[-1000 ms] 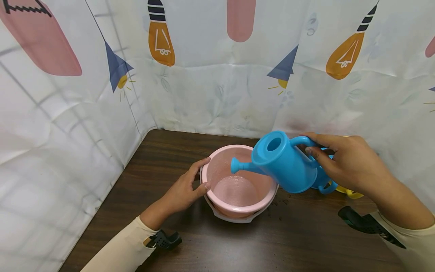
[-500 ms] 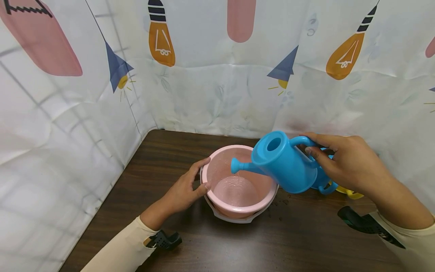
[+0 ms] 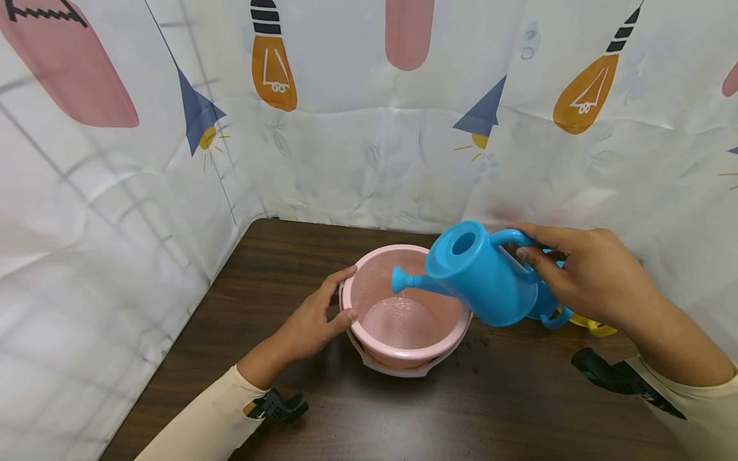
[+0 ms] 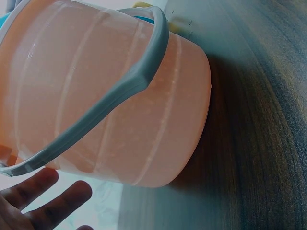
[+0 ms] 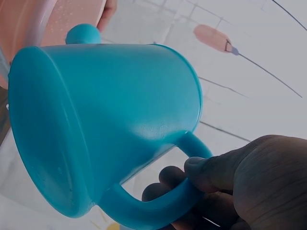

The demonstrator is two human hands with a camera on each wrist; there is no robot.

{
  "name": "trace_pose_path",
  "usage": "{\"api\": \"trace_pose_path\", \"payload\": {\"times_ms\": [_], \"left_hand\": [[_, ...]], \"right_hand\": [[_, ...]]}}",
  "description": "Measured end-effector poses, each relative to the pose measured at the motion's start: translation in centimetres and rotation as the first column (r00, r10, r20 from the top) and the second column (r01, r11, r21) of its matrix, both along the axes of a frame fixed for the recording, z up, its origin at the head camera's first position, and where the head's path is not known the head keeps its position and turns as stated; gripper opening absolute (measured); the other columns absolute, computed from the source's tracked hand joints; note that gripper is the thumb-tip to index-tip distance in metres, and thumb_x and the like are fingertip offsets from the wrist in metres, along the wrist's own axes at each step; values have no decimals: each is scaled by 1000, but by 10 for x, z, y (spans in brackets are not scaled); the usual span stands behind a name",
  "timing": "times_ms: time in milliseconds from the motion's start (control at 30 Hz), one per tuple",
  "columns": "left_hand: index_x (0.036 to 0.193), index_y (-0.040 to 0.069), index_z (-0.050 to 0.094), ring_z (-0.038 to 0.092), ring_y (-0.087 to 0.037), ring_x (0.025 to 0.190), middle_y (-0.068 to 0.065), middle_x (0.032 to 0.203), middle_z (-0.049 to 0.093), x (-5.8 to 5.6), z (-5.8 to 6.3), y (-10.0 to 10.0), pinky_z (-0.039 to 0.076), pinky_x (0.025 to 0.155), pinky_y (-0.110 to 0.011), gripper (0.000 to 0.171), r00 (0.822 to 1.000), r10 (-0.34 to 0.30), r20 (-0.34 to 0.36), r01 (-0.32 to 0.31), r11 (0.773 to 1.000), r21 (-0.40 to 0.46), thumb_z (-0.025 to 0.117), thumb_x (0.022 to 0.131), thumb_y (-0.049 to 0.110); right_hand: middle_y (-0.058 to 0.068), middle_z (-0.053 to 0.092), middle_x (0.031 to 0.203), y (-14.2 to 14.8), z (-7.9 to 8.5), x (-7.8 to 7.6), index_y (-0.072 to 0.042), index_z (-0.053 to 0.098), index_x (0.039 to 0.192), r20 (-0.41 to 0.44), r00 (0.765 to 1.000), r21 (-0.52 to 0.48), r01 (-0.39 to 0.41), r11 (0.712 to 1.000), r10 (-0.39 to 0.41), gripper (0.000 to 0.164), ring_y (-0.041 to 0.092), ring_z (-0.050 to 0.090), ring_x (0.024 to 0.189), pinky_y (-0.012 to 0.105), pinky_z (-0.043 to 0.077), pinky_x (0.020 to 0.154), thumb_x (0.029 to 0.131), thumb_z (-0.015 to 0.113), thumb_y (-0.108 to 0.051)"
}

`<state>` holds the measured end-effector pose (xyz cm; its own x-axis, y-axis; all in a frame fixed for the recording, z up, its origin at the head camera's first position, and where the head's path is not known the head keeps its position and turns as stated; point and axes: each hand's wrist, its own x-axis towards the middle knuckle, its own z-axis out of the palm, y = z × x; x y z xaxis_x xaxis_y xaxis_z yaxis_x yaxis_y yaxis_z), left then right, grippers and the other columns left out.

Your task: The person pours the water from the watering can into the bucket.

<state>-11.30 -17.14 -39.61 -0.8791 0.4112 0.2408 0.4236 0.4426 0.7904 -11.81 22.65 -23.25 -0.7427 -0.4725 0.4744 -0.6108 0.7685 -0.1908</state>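
Note:
My right hand (image 3: 582, 269) grips the handle of a blue watering can (image 3: 484, 282), thumb on top and fingers curled under it in the right wrist view. The can is tilted, its spout (image 3: 406, 280) over the mouth of a pink bucket (image 3: 441, 339). Below the spout, a thin trickle falls to shallow water (image 3: 400, 320) in the bucket. My left hand (image 3: 308, 320) touches the bucket's left rim with thumb and forefinger. In the left wrist view, its other fingers (image 4: 64, 203) extend loosely beside the bucket's wall, under the grey carrying handle (image 4: 108, 108).
Behind the can on the right stand another blue vessel with a handle (image 3: 556, 317) and a yellow one (image 3: 599, 330), both partly hidden. Small wet drops (image 3: 475, 346) dot the dark wooden table (image 3: 277, 269) right of the bucket. Patterned white curtains (image 3: 375, 160) border it behind and left.
Both hands, the can and the bucket keep their places. Only the trickle and the glints on the water in the bucket vary slightly.

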Motion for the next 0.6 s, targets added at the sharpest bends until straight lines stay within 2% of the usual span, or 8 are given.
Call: {"api": "trace_pose_path", "payload": {"times_ms": [233, 400, 600], "left_hand": [[161, 27, 26, 58, -31, 126, -13, 150, 47, 0, 0, 0, 48, 96, -58, 73, 1000, 3, -5, -3, 1000, -9, 56, 100, 54], [161, 27, 26, 58, -31, 126, -13, 149, 48, 0, -1, -1, 48, 96, -60, 73, 1000, 2, -6, -2, 1000, -5, 56, 100, 54], [161, 27, 26, 58, -30, 126, -12, 150, 47, 0, -1, -1, 47, 96, -62, 73, 1000, -5, -3, 5, 1000, 5, 57, 100, 54]], "right_hand": [[21, 73, 114, -1, 1, 0, 0, 69, 131, 1, 1000, -11, -11, 1000, 11, 47, 36, 72, 81, 55, 56, 66, 85, 81, -3], [24, 71, 114, -2, 1, 0, 2, 68, 131, 25, 1000, -18, 4, 1000, -4, 47, 41, 71, 83, 59, 55, 68, 86, 80, -3], [25, 71, 115, -3, 1, 1, 3, 68, 131, 25, 1000, -25, 10, 1000, -10, 47, 42, 71, 84, 60, 54, 69, 85, 80, -2]]}}
